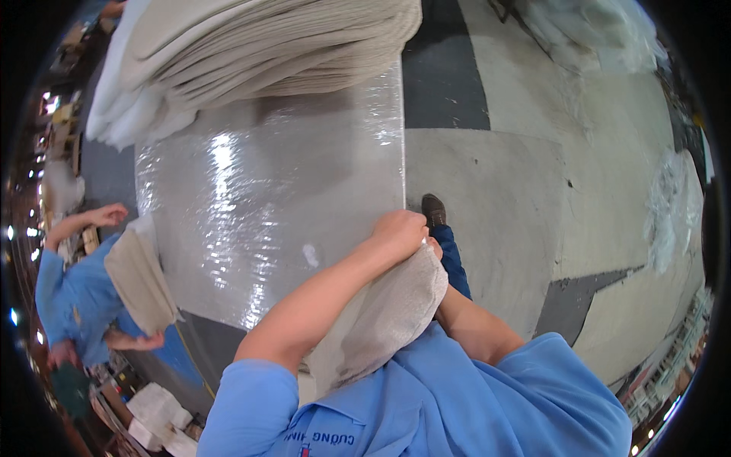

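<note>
A piece of beige textured fabric (396, 316) hangs bunched against my body, between my forearms. Its narrow upper corner is gathered where my two hands meet, just past the table's right edge. My left hand (397, 234) is closed on that corner with curled fingers. Right beside it, my right hand (435, 247) pinches the same corner; most of it is hidden behind the fabric. A tiny white bit shows between the hands, too small to name.
A plastic-wrapped table (304, 175) lies before me, bearing a thick stack of beige fabric (282, 53) at its far end. At left, a co-worker (84, 293) in blue stands by a folded beige fabric piece (141, 278). Clear plastic sheeting (670, 206) lies at right.
</note>
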Action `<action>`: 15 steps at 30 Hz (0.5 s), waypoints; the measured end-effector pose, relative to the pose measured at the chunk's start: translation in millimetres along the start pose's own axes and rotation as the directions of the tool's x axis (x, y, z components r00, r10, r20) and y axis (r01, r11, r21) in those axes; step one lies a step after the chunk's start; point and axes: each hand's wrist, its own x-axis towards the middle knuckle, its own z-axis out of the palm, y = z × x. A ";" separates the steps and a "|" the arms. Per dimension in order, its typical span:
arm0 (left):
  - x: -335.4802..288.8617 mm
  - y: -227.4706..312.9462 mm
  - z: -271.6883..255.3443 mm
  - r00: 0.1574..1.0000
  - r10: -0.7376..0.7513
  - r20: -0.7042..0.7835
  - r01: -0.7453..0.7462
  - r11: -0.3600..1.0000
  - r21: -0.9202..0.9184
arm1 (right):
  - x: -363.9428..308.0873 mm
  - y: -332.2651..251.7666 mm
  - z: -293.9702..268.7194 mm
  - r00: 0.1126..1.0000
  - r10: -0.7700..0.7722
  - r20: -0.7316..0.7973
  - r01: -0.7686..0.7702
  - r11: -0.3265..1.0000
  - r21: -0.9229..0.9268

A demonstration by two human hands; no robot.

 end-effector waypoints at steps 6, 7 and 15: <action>-66.1 -33.4 -9.0 0.949 -0.313 -0.041 0.279 0.894 -0.351 | -2.9 -4.1 -22.1 0.960 0.087 0.266 -0.113 0.990 0.083; -89.0 -35.2 -15.6 0.928 -0.365 0.076 0.372 0.889 -0.267 | -14.4 -7.7 -20.6 0.948 0.125 0.292 -0.165 0.980 0.115; -153.7 -29.1 41.5 0.846 -0.439 -0.304 0.295 0.859 -0.419 | -80.4 3.1 -25.8 0.949 0.073 0.308 -0.086 0.996 0.030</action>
